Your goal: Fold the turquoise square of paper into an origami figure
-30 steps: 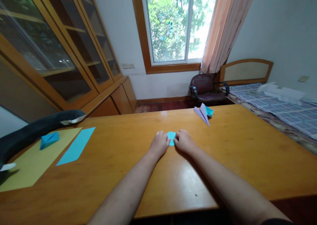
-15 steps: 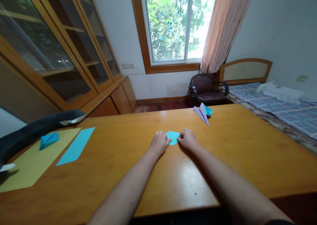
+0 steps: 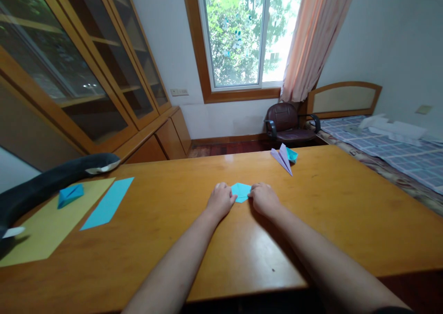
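Observation:
A small piece of folded light-blue paper [image 3: 241, 192] lies on the wooden table [image 3: 180, 189] between my two hands. My left hand [image 3: 220, 198] grips its left edge, thumb on the near side and fingers curled. At the opposite edge, my right hand [image 3: 263, 198] pinches the paper with thumb and bent fingers. The paper looks many-sided, with a crease across its lower part. Its outer edges are partly hidden by my fingertips.
A purple paper plane [image 3: 283, 158] and a teal folded paper [image 3: 291, 155] lie at the far right. At left are a yellow sheet [image 3: 44, 235], a blue folded paper [image 3: 70, 195], a light-blue strip [image 3: 109, 204] and a dark curved object [image 3: 51, 178]. Behind the table stands a chair [image 3: 284, 120].
My left hand has shifted very slightly left, showing a little more of the paper. Both hands stay at its edges, and the other papers lie as before.

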A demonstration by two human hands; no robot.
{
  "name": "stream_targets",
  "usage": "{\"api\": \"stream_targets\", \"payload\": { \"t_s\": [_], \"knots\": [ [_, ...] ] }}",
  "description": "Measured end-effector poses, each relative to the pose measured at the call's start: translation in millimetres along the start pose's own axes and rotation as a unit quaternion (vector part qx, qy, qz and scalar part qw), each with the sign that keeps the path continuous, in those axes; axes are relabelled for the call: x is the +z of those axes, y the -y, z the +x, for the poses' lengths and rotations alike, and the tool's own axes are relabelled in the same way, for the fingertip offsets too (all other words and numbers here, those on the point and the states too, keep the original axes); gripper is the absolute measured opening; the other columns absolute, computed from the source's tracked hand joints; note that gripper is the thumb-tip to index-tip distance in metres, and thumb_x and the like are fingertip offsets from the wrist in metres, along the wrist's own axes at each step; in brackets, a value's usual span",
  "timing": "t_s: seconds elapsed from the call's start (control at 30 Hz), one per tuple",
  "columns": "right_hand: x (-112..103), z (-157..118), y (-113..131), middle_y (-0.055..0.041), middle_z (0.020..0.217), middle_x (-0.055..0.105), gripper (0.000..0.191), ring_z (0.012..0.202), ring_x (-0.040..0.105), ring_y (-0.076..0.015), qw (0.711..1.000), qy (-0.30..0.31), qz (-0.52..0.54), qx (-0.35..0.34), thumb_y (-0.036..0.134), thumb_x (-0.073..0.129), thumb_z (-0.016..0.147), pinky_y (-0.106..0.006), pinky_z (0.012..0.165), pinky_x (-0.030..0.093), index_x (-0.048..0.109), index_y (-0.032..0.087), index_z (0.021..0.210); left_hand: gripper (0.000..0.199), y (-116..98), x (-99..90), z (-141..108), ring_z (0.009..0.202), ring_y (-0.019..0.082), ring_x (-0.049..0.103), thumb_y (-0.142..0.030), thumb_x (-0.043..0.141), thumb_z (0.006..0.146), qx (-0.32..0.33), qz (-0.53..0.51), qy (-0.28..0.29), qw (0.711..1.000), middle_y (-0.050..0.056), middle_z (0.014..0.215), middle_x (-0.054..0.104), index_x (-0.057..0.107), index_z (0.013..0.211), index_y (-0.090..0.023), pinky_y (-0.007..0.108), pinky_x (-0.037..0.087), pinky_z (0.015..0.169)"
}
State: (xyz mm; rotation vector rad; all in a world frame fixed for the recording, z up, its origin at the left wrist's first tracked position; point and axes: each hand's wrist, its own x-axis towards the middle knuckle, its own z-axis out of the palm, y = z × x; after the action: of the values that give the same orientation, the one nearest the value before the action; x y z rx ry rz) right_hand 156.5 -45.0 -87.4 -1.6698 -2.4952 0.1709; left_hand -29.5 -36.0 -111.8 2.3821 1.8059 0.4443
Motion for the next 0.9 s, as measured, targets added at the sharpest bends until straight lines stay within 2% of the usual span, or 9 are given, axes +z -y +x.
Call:
{"api": "stream_targets", "payload": {
  "t_s": [0.17, 0.3, 0.4, 0.5, 0.57, 0.63, 0.7, 0.8, 0.9],
  "knots": [
    [-6.8, -2.9, -4.6, -0.0173, 0.087, 0.068, 0.028, 0.083, 0.059, -0.0252, 0.999, 0.021, -0.025, 0.029, 0.023, 0.045, 0.087, -0.032, 0.072, 0.035, 0.071, 0.012, 0.082, 0.026, 13.0, -5.2, -7.8, 0.095, 0.022, 0.047, -0.046, 0.059, 0.078, -0.054, 0.031, -0.004, 0.998, 0.006, 0.094, 0.053, 0.058, 0.075, -0.019, 0.033, 0.037, 0.083],
    [-10.9, -5.0, -2.5, -0.0176, 0.089, 0.068, 0.027, 0.085, 0.058, -0.0253, 0.999, 0.034, -0.025, 0.027, 0.02, 0.045, 0.086, -0.032, 0.074, 0.035, 0.071, 0.013, 0.083, 0.038, 13.9, -8.6, -6.4, 0.1, 0.025, 0.048, -0.055, 0.061, 0.072, -0.118, 0.066, 0.006, 0.991, 0.009, 0.101, 0.053, 0.058, 0.087, -0.02, 0.035, 0.036, 0.086],
    [-13.0, -5.2, -1.4, -0.0167, 0.089, 0.067, 0.024, 0.088, 0.057, -0.0248, 0.999, 0.032, -0.025, 0.021, 0.015, 0.047, 0.082, -0.032, 0.074, 0.035, 0.071, 0.014, 0.081, 0.043, 12.5, -14.6, -1.3, 0.101, 0.027, 0.049, -0.057, 0.063, 0.068, -0.134, 0.084, 0.019, 0.987, 0.01, 0.103, 0.055, 0.058, 0.088, -0.019, 0.037, 0.036, 0.087],
    [-11.0, -3.8, -0.3, -0.0156, 0.088, 0.066, 0.023, 0.088, 0.056, -0.0242, 0.999, 0.014, -0.03, 0.019, 0.012, 0.048, 0.08, -0.032, 0.073, 0.033, 0.071, 0.014, 0.078, 0.043, 11.1, -22.2, 8.9, 0.099, 0.027, 0.052, -0.048, 0.07, 0.063, -0.09, 0.071, 0.032, 0.993, 0.01, 0.102, 0.057, 0.059, 0.094, -0.02, 0.035, 0.039, 0.086],
    [-7.7, -2.4, 0.4, -0.0158, 0.088, 0.065, 0.023, 0.086, 0.055, -0.024, 0.999, 0.004, -0.036, 0.019, 0.011, 0.047, 0.079, -0.032, 0.071, 0.033, 0.071, 0.014, 0.078, 0.051, 8.3, -26.3, 20.4, 0.101, 0.025, 0.053, -0.035, 0.075, 0.058, -0.017, 0.045, 0.049, 0.998, 0.01, 0.107, 0.058, 0.058, 0.104, -0.019, 0.031, 0.041, 0.085],
    [-4.0, -1.2, 0.6, -0.0162, 0.087, 0.065, 0.024, 0.084, 0.054, -0.0241, 0.999, -0.006, -0.041, 0.017, 0.012, 0.047, 0.079, -0.033, 0.07, 0.032, 0.071, 0.013, 0.079, 0.056, 2.6, -28.8, 35.6, 0.1, 0.025, 0.054, -0.026, 0.075, 0.055, 0.064, 0.034, 0.084, 0.994, 0.009, 0.109, 0.059, 0.059, 0.108, -0.02, 0.029, 0.042, 0.084],
    [-1.1, -0.7, -0.1, -0.016, 0.087, 0.064, 0.024, 0.083, 0.054, -0.024, 0.999, -0.016, -0.041, 0.017, 0.014, 0.047, 0.08, -0.033, 0.07, 0.032, 0.071, 0.013, 0.08, 0.062, -6.4, -29.9, 52.5, 0.096, 0.025, 0.057, -0.027, 0.078, 0.05, 0.124, 0.033, 0.141, 0.982, 0.008, 0.107, 0.061, 0.06, 0.109, -0.021, 0.029, 0.044, 0.08],
    [0.7, -1.0, -2.6, -0.0148, 0.087, 0.063, 0.024, 0.084, 0.053, -0.0234, 0.999, -0.026, -0.027, 0.021, 0.016, 0.047, 0.081, -0.032, 0.071, 0.032, 0.071, 0.014, 0.08, 0.068, -23.5, -29.7, 74.7, 0.089, 0.027, 0.06, -0.029, 0.083, 0.041, 0.144, 0.054, 0.22, 0.963, 0.007, 0.103, 0.065, 0.063, 0.106, -0.023, 0.03, 0.046, 0.074],
    [1.0, -1.2, -5.7, -0.0125, 0.087, 0.063, 0.022, 0.084, 0.052, -0.0224, 0.999, -0.031, 0.006, 0.018, 0.019, 0.049, 0.081, -0.031, 0.071, 0.032, 0.071, 0.017, 0.081, 0.056, -38.9, -28.1, 87.5, 0.078, 0.025, 0.062, -0.026, 0.083, 0.04, 0.153, 0.103, 0.27, 0.945, 0.005, 0.089, 0.069, 0.067, 0.093, -0.024, 0.031, 0.046, 0.069]
  ]
}}
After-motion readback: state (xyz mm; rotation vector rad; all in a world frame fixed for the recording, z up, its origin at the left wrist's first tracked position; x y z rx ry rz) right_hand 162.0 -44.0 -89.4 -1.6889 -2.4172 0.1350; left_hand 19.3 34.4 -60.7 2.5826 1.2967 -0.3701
